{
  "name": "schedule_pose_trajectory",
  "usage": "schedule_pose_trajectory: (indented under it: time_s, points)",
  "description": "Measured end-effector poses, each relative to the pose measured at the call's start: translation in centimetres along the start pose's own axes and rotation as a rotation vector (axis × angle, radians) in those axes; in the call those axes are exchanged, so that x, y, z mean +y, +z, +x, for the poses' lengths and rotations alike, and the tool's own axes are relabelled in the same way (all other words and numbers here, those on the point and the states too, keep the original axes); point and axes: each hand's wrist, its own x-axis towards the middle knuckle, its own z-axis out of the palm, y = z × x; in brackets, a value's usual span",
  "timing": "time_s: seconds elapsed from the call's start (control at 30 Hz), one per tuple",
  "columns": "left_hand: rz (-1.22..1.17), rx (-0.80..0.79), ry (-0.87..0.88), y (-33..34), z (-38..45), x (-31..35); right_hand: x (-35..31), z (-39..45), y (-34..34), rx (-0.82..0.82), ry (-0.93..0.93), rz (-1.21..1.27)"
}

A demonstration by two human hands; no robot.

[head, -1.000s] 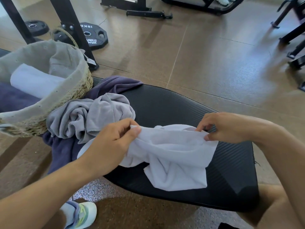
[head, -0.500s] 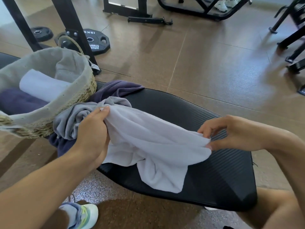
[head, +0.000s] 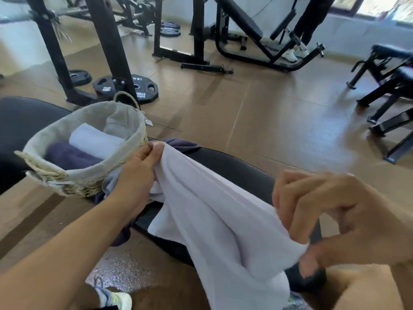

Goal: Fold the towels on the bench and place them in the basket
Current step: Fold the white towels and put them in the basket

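Observation:
A white towel (head: 214, 211) hangs stretched above the black bench (head: 237, 168). My left hand (head: 138, 171) pinches its far corner beside the basket. My right hand (head: 324, 215) pinches the near corner, close to the camera. The woven basket (head: 89, 182) with a grey liner stands on the bench's left end and holds a rolled white towel (head: 93, 139) and a dark purple towel (head: 69, 156). A grey towel (head: 109, 183) and another purple towel (head: 181, 143) lie on the bench, mostly hidden behind my left hand and the raised towel.
Weight plates (head: 134, 89) lie on the floor behind the basket by a black rack post (head: 111, 48). More gym machines stand at the back and right. A person's legs (head: 299, 48) stand by the far machine. My shoe (head: 116, 298) is below.
Both hands have lifted the white towel off the bench and pulled it taut. My left hand moved up beside the basket rim; my right hand rose toward the camera. The view tilted upward.

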Motion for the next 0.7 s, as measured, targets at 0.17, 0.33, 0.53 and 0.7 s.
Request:
schedule_pose_trajectory:
  time_s: [0.17,0.33,0.53,0.7]
  points:
    - [-0.123,-0.035,0.064,-0.3,-1.1,1.3,-2.3,-0.9,-1.3,0.016,0.108,-0.458]
    - [-0.090,-0.116,0.073,-0.6,-2.0,1.7,1.1,-1.6,-2.8,0.123,0.421,-0.542]
    - [0.141,-0.112,0.119,-0.8,-2.4,0.4,5.0,-1.8,-3.0,0.205,0.625,-0.539]
    - [-0.001,0.001,0.028,-1.1,-1.5,-0.2,6.3,-1.6,-3.0,0.286,0.585,-0.384]
